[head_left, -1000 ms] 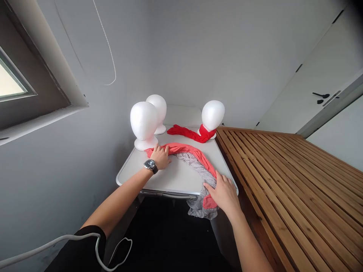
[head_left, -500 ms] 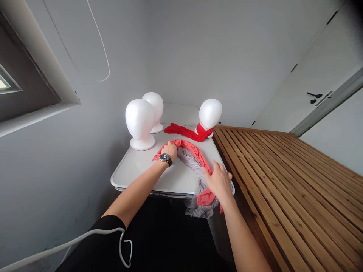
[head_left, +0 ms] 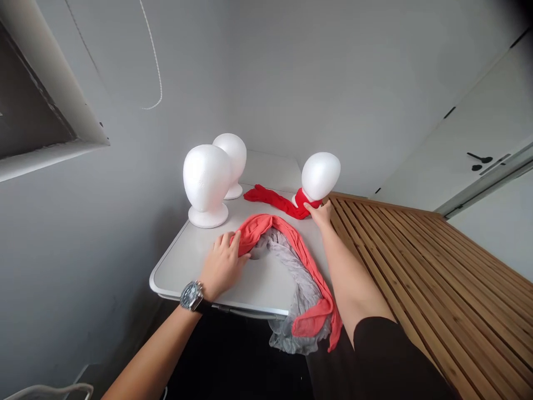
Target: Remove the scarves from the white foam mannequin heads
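Note:
A coral scarf (head_left: 300,244) lies in an arch over a grey sheer scarf (head_left: 287,261); the lower ends of both hang over the table's front edge. My left hand (head_left: 222,261), fingers spread, rests against the coral scarf's left end. Farther back, my right hand (head_left: 320,214) is closed around the wrapped neck of a white foam mannequin head (head_left: 320,175), thumb on the red scarf (head_left: 275,201). That scarf wraps the neck, and its tail stretches left across the table. The right hand's fingertips are partly hidden behind the neck.
Two more white foam heads, a nearer one (head_left: 206,180) and a farther one (head_left: 234,158), stand at the table's left. The white table (head_left: 179,272) meets a slatted wooden surface (head_left: 400,266) on the right. A beaded cord (head_left: 156,61) hangs by the wall.
My right hand has moved from above the coral scarf up to the red scarf at the right foam head. My left hand has come off the scarf's upper bend, moving left and nearer me.

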Demonstrator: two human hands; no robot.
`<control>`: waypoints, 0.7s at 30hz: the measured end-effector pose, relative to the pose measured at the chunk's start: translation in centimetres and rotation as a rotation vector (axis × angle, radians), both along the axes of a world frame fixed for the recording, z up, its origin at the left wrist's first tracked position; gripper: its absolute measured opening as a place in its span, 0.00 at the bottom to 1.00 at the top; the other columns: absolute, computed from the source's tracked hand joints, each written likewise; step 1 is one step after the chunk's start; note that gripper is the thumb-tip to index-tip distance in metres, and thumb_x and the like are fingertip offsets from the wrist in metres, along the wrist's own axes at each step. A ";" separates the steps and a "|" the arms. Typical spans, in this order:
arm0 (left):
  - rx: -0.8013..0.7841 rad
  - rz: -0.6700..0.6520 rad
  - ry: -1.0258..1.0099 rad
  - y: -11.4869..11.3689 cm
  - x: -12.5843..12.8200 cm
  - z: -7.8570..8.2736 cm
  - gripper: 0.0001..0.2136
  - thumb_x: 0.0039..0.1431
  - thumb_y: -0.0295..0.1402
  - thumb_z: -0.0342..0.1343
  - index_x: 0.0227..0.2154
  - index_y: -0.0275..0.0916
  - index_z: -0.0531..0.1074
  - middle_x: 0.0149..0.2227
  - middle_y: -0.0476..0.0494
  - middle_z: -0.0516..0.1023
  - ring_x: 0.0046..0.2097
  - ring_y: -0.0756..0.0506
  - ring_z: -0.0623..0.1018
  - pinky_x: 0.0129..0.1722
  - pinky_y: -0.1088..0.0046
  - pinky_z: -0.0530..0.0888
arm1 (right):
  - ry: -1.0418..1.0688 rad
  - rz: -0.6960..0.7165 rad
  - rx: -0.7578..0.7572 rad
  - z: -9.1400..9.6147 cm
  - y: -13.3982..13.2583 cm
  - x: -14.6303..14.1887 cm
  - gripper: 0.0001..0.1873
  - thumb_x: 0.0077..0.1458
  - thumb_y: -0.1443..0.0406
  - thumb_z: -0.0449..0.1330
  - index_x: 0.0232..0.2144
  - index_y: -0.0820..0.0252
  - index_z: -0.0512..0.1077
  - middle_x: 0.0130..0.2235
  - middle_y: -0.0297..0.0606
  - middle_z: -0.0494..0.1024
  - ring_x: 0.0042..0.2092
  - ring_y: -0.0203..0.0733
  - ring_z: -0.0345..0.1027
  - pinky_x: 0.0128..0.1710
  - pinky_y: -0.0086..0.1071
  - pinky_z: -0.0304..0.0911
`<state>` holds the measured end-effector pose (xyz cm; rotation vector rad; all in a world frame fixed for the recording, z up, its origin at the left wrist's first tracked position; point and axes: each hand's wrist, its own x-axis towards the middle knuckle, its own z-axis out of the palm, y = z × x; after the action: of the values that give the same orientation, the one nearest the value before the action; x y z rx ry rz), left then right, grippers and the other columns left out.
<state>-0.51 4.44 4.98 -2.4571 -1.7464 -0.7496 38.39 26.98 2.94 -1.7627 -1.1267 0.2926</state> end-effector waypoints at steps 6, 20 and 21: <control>-0.038 -0.055 -0.063 -0.8 -4.1 -4.1 0.26 0.72 0.43 0.55 0.70 0.49 0.65 0.63 0.36 0.72 0.63 0.32 0.72 0.62 0.49 0.73 | 0.038 -0.090 0.107 -1.6 5.2 -0.4 0.69 0.38 0.50 0.76 0.73 0.70 0.49 0.73 0.65 0.56 0.74 0.61 0.51 0.75 0.47 0.48; -0.029 -0.033 -0.079 -0.9 -4.5 -4.9 0.24 0.70 0.46 0.56 0.67 0.52 0.70 0.63 0.39 0.74 0.65 0.32 0.72 0.61 0.47 0.75 | 0.180 -0.126 0.344 0.0 8.3 -1.7 0.58 0.40 0.49 0.76 0.67 0.67 0.59 0.68 0.57 0.69 0.66 0.58 0.67 0.69 0.50 0.65; -0.032 -0.035 -0.076 -0.9 -4.5 -4.9 0.24 0.71 0.46 0.56 0.67 0.52 0.70 0.63 0.39 0.74 0.65 0.32 0.72 0.61 0.47 0.75 | 0.187 -0.129 0.368 1.1 8.2 -1.7 0.58 0.41 0.50 0.76 0.67 0.68 0.59 0.68 0.58 0.68 0.66 0.58 0.67 0.68 0.51 0.66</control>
<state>-5.04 3.57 0.06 -2.5184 -1.7575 -0.8348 36.65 35.21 4.06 -1.4414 -0.8654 0.1556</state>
